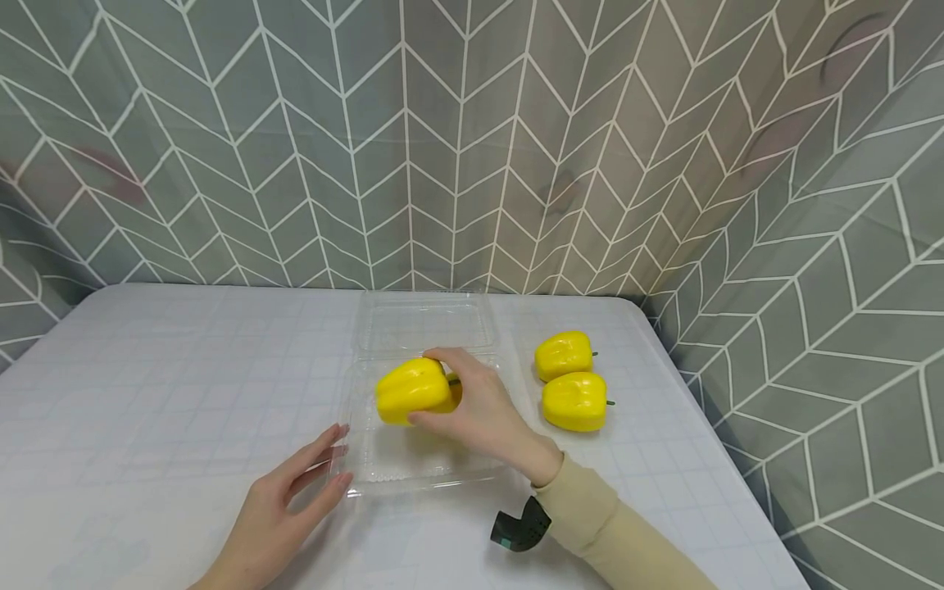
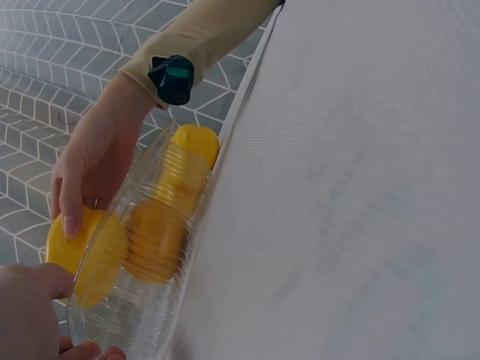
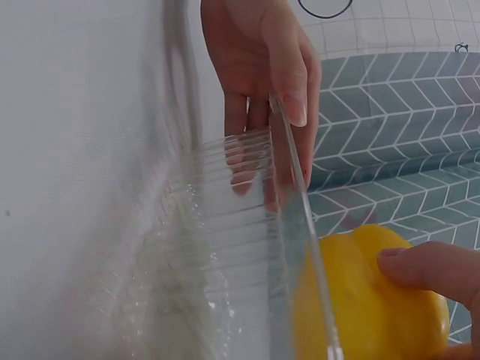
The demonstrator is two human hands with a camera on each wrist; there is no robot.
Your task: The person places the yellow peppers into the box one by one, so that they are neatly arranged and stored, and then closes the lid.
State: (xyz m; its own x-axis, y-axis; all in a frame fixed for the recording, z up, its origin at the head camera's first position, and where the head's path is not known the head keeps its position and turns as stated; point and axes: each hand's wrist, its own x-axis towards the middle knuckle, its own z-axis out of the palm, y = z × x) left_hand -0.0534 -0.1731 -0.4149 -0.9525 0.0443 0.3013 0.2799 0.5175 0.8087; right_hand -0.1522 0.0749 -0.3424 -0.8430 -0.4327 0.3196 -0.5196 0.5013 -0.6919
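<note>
Head view shows, near the middle of the frame, the held pepper, yellow and smooth, lying directly to the left of the right hand, which is the nearer hand. Its thumb is on the lower side and its fingers on the upper side, so they are clamped on this pepper, and the palm is at its right end. The long axis of the pepper runs roughly from left to right, tilted a little up toward the right. Below it is the clear container, with its lid laid back toward the top of the frame. In the left wrist view, one part of the pepper stands above the rim and the other part is seen through the wall, so I judge that it is apart from the bottom; this height against the rim seems to me the relation that counts most. The left hand, at lower left, is apart from the pepper; its fingers are rather straight, spread from the thumb, at the container's left edge. Right of centre, the upper pepper and the lower pepper lie side by side on the table.
</note>
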